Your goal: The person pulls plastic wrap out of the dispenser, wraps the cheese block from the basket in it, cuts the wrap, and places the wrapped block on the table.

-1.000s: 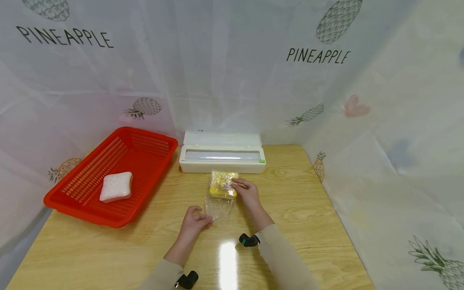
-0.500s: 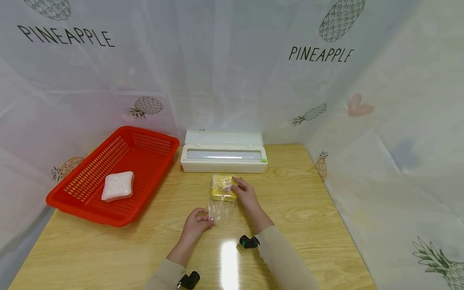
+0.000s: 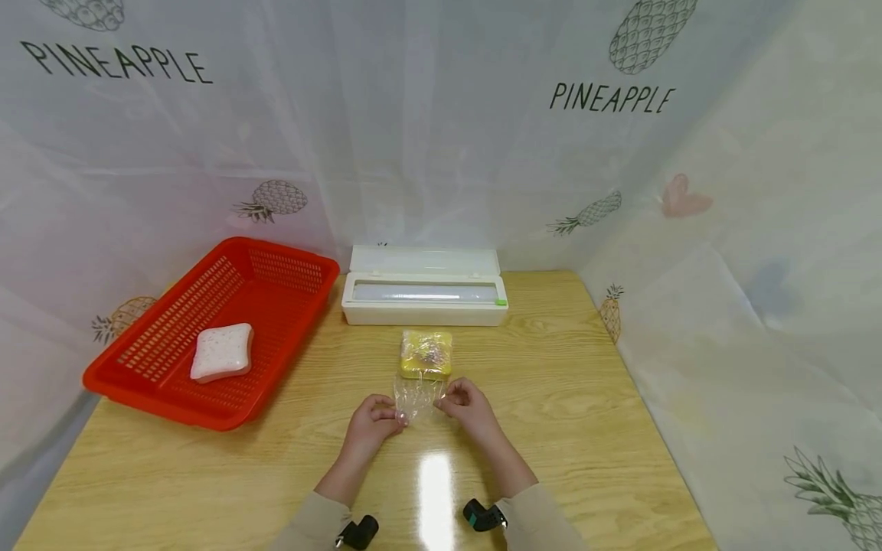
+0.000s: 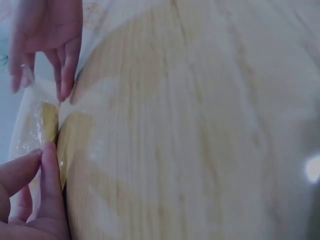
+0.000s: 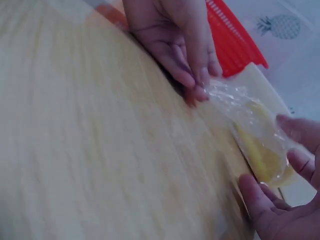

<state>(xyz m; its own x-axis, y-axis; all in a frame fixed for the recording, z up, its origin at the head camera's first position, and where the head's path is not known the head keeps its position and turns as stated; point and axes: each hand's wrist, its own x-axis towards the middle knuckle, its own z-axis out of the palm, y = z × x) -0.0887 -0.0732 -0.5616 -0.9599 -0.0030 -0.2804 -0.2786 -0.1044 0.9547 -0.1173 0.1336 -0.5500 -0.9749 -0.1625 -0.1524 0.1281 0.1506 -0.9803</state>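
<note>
A yellow, rounded-square block (image 3: 426,355) lies on the table, wrapped in clear cling film (image 3: 416,394) whose loose end trails toward me. My left hand (image 3: 370,425) pinches the near left corner of that loose end between thumb and index finger. At the film's right edge is my right hand (image 3: 472,412); in the right wrist view its fingertips (image 5: 252,192) stand apart around the film. Behind the block, a white cling film dispenser (image 3: 425,314) has its lid raised, with the roll showing inside.
A red plastic basket (image 3: 303,337) stands at the left, holding a pale speckled, rounded-square block (image 3: 222,353). Printed curtains (image 3: 441,115) close off the back and sides of the wooden table (image 3: 579,428).
My right hand has left the side of the yellow block and come back toward me to the film's loose end. My left hand keeps its pinch at the corner.
</note>
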